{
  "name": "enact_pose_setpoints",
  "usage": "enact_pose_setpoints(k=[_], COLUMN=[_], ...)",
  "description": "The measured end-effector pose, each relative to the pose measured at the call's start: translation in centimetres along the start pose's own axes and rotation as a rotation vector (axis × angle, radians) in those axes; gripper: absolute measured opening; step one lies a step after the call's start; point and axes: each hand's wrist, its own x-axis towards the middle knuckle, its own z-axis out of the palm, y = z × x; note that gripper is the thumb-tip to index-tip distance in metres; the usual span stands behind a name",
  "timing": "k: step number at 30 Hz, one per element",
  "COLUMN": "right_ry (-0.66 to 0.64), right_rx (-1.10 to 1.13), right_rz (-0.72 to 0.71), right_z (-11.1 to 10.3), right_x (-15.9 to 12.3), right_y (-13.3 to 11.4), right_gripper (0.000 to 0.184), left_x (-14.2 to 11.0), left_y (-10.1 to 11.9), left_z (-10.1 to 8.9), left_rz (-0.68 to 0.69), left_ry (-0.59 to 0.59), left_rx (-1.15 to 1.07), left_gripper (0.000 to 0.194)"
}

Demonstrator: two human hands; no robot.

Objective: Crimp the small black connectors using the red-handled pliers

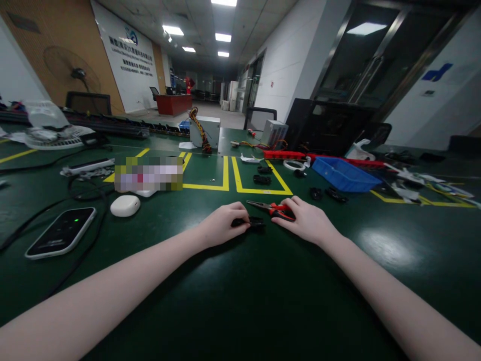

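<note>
Here, left fingers [240, 212] pinch black part [257, 223]; right fingers [289, 203], pliers [275, 207].

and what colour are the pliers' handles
The pliers' handles are red and black, seen in the head view.

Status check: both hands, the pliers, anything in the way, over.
Left hand pinching black part. Right hand holding red-handled pliers, nose pointing left. Blue tray beyond right hand, touching neither.

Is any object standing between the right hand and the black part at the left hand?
Nothing visible stands between the right hand and the black part; the hand's own pliers point leftward, beyond the part.
</note>
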Motion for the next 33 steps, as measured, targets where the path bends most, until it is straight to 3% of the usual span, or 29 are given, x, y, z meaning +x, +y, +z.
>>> enact_pose_setpoints(k=[9, 17, 23, 33], right_ry=[0.049, 0.236, 0.264, 0.266], right_rx=[0.1, 0.269, 0.223, 0.348], right_rz=[-0.262, -0.33, -0.419, -0.404], right_z=[1.0, 0.8, 0.5, 0.8], right_x=[-0.8, -1.4, -2.1, -2.0], right_y=[4.3, 3.1, 2.9, 2.9], right_gripper=[0.038, 0.044, 0.045, 0.045], left_x=[0.5, 0.5, 0.7, 1.3], left_y=[0.3, -0.4, -0.4, 0.4], left_z=[-0.1, -0.3, -0.5, -1.1], left_rz=[-0.088, 0.02, -0.045, -0.105], left_ry=[-0.023, -0.094, -0.075, -0.115], left_rx=[0.088, 0.349, 0.245, 0.195], left_gripper=[0.008, 0.013, 0.008, 0.012])
